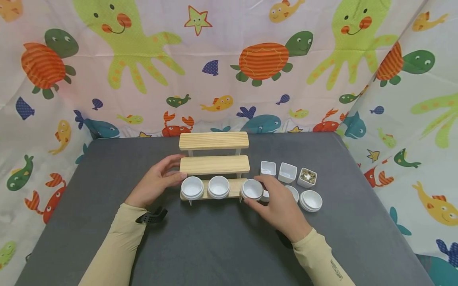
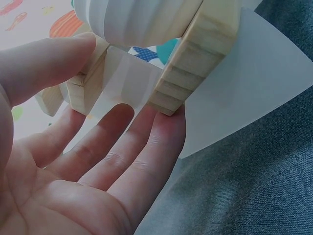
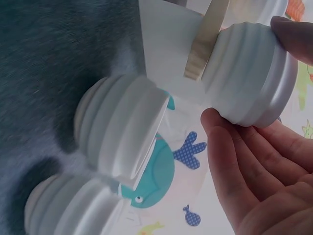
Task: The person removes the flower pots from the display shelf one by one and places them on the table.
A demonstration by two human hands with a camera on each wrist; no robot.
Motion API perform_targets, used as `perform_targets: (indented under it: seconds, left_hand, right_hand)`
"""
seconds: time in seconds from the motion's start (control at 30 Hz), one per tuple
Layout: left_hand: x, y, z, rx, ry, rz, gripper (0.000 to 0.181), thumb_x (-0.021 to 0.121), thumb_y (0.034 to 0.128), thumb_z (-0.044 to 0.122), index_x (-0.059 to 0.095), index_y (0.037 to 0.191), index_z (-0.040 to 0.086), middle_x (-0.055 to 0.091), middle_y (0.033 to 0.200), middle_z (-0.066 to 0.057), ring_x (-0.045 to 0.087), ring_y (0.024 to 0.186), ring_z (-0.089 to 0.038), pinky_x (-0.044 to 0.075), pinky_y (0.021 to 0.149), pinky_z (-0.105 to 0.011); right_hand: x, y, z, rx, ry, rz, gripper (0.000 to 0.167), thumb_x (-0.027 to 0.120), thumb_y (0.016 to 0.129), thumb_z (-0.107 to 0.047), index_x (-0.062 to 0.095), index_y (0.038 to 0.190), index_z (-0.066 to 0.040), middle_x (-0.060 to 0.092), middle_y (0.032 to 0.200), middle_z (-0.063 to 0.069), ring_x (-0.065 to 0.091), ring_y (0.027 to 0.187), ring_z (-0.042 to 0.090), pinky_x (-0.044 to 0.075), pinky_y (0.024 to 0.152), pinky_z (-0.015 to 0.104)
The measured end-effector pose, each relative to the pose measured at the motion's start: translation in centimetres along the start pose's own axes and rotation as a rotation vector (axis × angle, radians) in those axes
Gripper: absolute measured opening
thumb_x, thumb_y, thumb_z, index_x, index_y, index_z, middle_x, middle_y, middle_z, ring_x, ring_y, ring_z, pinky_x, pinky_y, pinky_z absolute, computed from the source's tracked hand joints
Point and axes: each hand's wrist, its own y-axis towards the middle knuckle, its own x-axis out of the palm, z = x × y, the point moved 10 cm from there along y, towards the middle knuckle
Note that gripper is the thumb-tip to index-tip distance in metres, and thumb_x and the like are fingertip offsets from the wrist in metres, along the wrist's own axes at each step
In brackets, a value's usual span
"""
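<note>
A three-tier wooden display stand [image 1: 214,165] has pale boards on translucent supports. My left hand [image 1: 160,178] holds its left end, thumb at the middle board and fingertips against the board ends [image 2: 188,73]. At the right end of the bottom board, my right hand [image 1: 280,202] pinches a white round ribbed cup [image 3: 247,73] between thumb and fingers. The cup's base meets the board's end in the right wrist view. Two similar cups, a left one [image 1: 192,187] and a middle one [image 1: 218,187], stand on the same board.
Right of the stand are white square cups [image 1: 288,172], one holding small decorated bits [image 1: 307,177], and more round ribbed cups [image 1: 311,200], partly hidden by my right hand. A grey cloth [image 1: 200,246] covers the table. A sea-animal curtain [image 1: 222,35] hangs behind.
</note>
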Motion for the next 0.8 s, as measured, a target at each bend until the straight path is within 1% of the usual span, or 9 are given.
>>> perform_targets:
  seconds: [0.17, 0.27, 0.47, 0.67, 0.8]
  left_hand:
    - [0.0, 0.1, -0.1, -0.009, -0.003, -0.001, 0.070, 0.079, 0.1009, 0.029, 0.046, 0.162, 0.023, 0.056, 0.156, -0.012, 0.069, 0.131, -0.036, 0.064, 0.102, -0.044]
    - [-0.1, 0.1, -0.2, -0.013, 0.003, 0.001, 0.071, 0.079, 0.1008, 0.030, 0.045, 0.163, 0.023, 0.056, 0.156, -0.012, 0.069, 0.132, -0.036, 0.064, 0.102, -0.042]
    - [-0.2, 0.0, -0.2, -0.013, -0.001, 0.001, 0.070, 0.078, 0.1018, 0.028, 0.045, 0.163, 0.024, 0.055, 0.157, -0.012, 0.068, 0.133, -0.036, 0.064, 0.101, -0.040]
    - [-0.1, 0.1, -0.3, -0.010, -0.011, -0.007, 0.070, 0.078, 0.1020, 0.027, 0.045, 0.163, 0.023, 0.055, 0.156, -0.011, 0.068, 0.132, -0.036, 0.064, 0.101, -0.040]
    - [-0.1, 0.1, -0.4, -0.015, -0.001, -0.005, 0.071, 0.078, 0.1016, 0.029, 0.045, 0.163, 0.023, 0.055, 0.157, -0.011, 0.068, 0.133, -0.036, 0.064, 0.102, -0.042]
  right_hand:
    - [-0.8, -1.3, 0.5, -0.018, 0.000, 0.038, 0.064, 0.094, 0.085, -0.036, 0.067, 0.135, -0.010, 0.074, 0.127, 0.005, 0.072, 0.112, 0.021, 0.062, 0.096, 0.045]
    - [-1.1, -2.0, 0.6, -0.034, -0.006, 0.057, 0.065, 0.095, 0.083, -0.033, 0.067, 0.136, -0.008, 0.074, 0.127, 0.006, 0.072, 0.114, 0.023, 0.061, 0.097, 0.047]
    - [-0.9, -3.2, 1.0, -0.016, -0.024, 0.034, 0.066, 0.096, 0.082, -0.036, 0.067, 0.136, -0.009, 0.074, 0.128, 0.005, 0.073, 0.115, 0.023, 0.062, 0.099, 0.047]
    - [-0.3, -4.5, 1.5, -0.013, -0.019, 0.024, 0.064, 0.097, 0.080, -0.035, 0.068, 0.132, -0.011, 0.075, 0.124, 0.004, 0.072, 0.111, 0.019, 0.061, 0.098, 0.044]
    - [0.0, -5.2, 1.9, -0.017, -0.020, 0.027, 0.064, 0.099, 0.078, -0.033, 0.069, 0.131, -0.011, 0.075, 0.121, 0.004, 0.072, 0.108, 0.018, 0.061, 0.096, 0.043]
